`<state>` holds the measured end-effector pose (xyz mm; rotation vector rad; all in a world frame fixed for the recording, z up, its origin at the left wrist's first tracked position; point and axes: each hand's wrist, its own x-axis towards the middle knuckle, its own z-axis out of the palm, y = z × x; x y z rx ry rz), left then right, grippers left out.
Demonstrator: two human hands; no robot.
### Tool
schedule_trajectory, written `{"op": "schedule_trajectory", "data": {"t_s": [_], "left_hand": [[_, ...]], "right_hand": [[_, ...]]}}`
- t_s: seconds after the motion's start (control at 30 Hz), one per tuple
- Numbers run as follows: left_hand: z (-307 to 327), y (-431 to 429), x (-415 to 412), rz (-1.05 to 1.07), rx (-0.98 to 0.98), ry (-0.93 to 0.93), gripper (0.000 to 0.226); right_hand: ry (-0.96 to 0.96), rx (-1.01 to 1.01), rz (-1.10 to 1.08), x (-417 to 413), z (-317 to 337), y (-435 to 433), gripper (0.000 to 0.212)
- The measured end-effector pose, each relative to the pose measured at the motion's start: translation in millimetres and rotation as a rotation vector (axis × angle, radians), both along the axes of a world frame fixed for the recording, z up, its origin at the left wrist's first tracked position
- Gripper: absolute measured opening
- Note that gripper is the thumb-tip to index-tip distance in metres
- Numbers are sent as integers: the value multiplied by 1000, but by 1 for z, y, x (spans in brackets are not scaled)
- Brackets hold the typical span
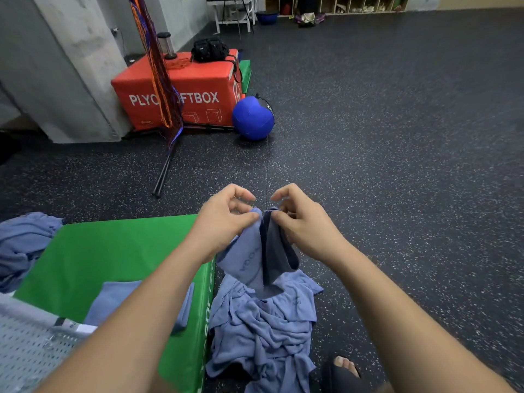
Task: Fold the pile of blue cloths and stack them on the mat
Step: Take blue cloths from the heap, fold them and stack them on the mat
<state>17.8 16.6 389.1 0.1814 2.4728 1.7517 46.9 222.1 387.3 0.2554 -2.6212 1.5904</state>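
I hold one blue cloth (255, 259) up in front of me, above the pile. My left hand (224, 219) pinches its top edge on the left. My right hand (300, 219) pinches the top edge on the right, close beside the other hand. The cloth hangs down in a fold, its lower end touching the crumpled pile of blue cloths (263, 333) on the floor. Left of the pile lies the green mat (113, 256). A folded blue cloth (113, 302) lies flat on the mat, partly hidden by my left forearm.
More crumpled blue cloth (22, 245) lies at the mat's far left edge. A red plyo box (192, 89), a blue ball (252, 117) and a net stand (167, 165) stand farther back. My sandalled foot (343, 367) is beside the pile. Dark speckled floor (397, 165) spreads to the right.
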Motion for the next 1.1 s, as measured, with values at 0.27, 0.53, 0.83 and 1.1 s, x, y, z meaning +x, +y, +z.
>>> {"op": "schedule_trajectory", "data": {"t_s": [0.27, 0.53, 0.83, 1.1], "left_hand": [[-1, 10, 7, 50, -77, 76, 25], [5, 13, 13, 48, -85, 125, 26], [14, 13, 15, 5, -98, 207, 22], [14, 10, 19, -143, -181, 224, 49]], "right_hand": [[-113, -104, -122, 2, 0, -12, 17], [-139, -109, -60, 10, 7, -19, 13], [-210, -327, 46, 8, 8, -18, 33], [-162, -204, -7, 3, 4, -14, 24]]}}
